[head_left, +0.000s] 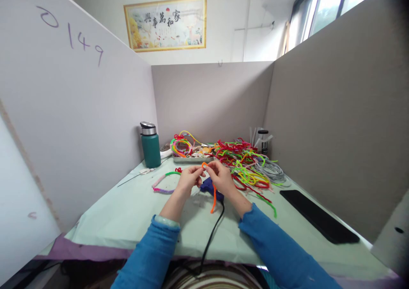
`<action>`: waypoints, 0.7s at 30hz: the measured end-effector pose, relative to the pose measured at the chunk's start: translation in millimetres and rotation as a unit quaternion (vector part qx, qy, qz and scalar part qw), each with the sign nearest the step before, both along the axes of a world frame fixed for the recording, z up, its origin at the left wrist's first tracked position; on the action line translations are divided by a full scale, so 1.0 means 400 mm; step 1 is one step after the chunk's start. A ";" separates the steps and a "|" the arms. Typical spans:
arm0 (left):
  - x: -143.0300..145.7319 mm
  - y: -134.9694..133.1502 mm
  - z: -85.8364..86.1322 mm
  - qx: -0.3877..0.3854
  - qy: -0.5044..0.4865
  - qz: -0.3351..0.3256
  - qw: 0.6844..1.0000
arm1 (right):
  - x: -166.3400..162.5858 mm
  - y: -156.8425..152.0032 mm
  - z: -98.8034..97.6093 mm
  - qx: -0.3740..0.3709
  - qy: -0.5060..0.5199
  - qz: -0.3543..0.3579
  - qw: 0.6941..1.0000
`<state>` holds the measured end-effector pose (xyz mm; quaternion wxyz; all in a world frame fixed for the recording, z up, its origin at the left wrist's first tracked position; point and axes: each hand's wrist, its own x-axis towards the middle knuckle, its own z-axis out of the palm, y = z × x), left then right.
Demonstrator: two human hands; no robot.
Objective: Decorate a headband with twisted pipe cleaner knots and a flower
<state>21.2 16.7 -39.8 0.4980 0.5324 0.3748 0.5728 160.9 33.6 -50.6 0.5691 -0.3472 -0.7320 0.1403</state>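
Note:
Over the middle of the table, my left hand point(191, 178) and my right hand point(220, 177) are close together, both pinching an orange pipe cleaner point(214, 197). It bends in a small loop between my fingertips, and its long end hangs down below my right hand. Beneath my hands lies a dark blue glue gun point(209, 187), partly hidden, with a black cord running toward me. A ring of pink, green and purple pipe cleaner point(163, 191) with a red bow rests just left of my left hand.
Behind my hands are a metal tray point(192, 160) with small pieces and a big heap of colourful pipe cleaners point(243, 157). A green bottle point(151, 146) stands at the left, a black phone-like slab point(319, 216) lies right. Grey cord coils point(273, 171) sit by the right partition.

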 end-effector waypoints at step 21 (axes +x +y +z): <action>-0.002 0.018 -0.014 0.073 0.219 0.195 0.953 | -0.018 -0.003 -0.018 0.025 -0.035 -0.035 0.998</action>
